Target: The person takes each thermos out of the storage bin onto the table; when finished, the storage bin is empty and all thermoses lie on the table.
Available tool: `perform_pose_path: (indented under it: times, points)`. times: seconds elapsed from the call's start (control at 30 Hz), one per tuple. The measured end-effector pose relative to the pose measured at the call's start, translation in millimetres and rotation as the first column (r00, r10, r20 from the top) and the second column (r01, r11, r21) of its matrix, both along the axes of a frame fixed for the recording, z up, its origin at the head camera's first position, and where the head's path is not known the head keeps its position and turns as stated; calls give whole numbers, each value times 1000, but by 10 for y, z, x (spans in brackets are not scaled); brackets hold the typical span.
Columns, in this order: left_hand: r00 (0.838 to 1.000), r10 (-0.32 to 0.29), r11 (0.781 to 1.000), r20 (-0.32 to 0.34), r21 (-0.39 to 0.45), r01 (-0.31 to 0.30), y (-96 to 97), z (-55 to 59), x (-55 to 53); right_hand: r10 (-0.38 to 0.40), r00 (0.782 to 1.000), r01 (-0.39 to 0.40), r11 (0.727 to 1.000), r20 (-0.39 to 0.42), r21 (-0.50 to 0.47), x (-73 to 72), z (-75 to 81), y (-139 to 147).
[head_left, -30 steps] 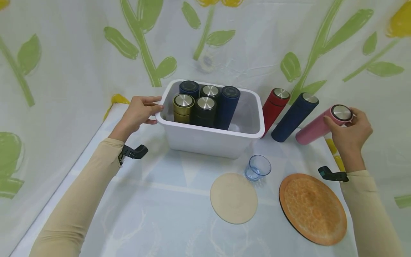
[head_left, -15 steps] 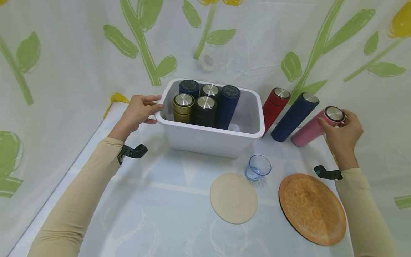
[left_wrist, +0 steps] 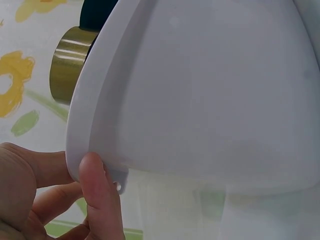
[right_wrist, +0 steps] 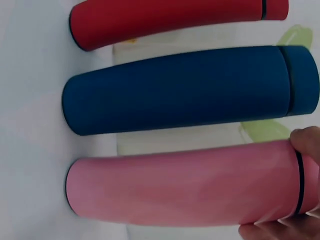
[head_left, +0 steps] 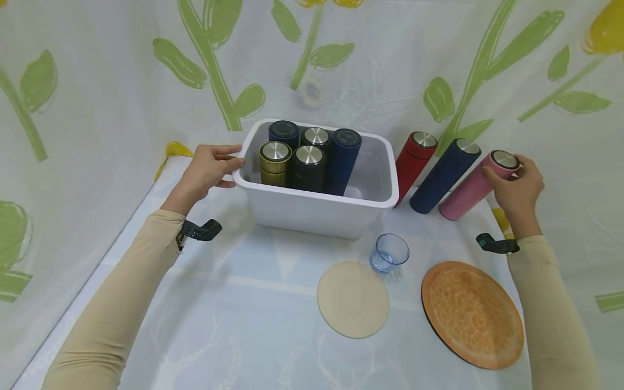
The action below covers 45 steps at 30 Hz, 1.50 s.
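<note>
My left hand [head_left: 205,169] grips the left end of a white plastic tub [head_left: 312,214]; in the left wrist view the thumb [left_wrist: 95,185] lies against the outer wall, just under the rim. Several thermos flasks stand inside the tub: a gold one [head_left: 275,162], dark ones with steel lid tops and navy ones. With my right hand [head_left: 520,187] I hold a pink thermos flask [head_left: 469,189] around its lid end. Beside it stand a navy thermos flask [head_left: 441,181] and a red thermos flask [head_left: 411,162], between the pink one and the tub. All three show lengthwise in the right wrist view.
A blue-tinted glass [head_left: 389,253] stands in front of the tub, close to a round beige mat [head_left: 353,299]. At the right lies a round brown bread-patterned mat [head_left: 473,315] near the table edge. A flower-print curtain [head_left: 370,70] hangs behind the table.
My right hand has brought the pink thermos flask leftward, closer to the navy one. The left hand keeps its hold on the tub, and the other flasks stay put.
</note>
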State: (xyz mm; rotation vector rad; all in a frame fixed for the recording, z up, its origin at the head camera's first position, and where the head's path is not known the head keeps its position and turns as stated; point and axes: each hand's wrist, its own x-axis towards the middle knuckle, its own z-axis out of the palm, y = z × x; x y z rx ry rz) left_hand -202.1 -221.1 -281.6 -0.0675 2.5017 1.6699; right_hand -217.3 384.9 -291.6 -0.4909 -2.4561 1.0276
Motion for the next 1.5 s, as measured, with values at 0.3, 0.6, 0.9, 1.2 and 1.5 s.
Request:
perform_pose_path:
  times: [0.3,0.6,0.9,1.2,1.5]
  points:
    - [1000,-2,1000,-1,5,2,1,9,7,38,999,-38,999,25,-11,-77,2,10]
    - [1000,5,1000,0,-2,-5,-6,12,11,47,998,-47,999,48,-8,-120,6,23]
    - [1000,5,1000,-2,4,-5,-1,-19,-12,71,993,-74,997,95,21,-62,38,78]
    - [1000,1,1000,-7,10,-1,-4,2,5,60,988,-53,997,144,-49,18,129,78]
    - [1000,0,1000,-13,16,0,-13,-13,3,63,995,-63,998,79,3,170,236,52]
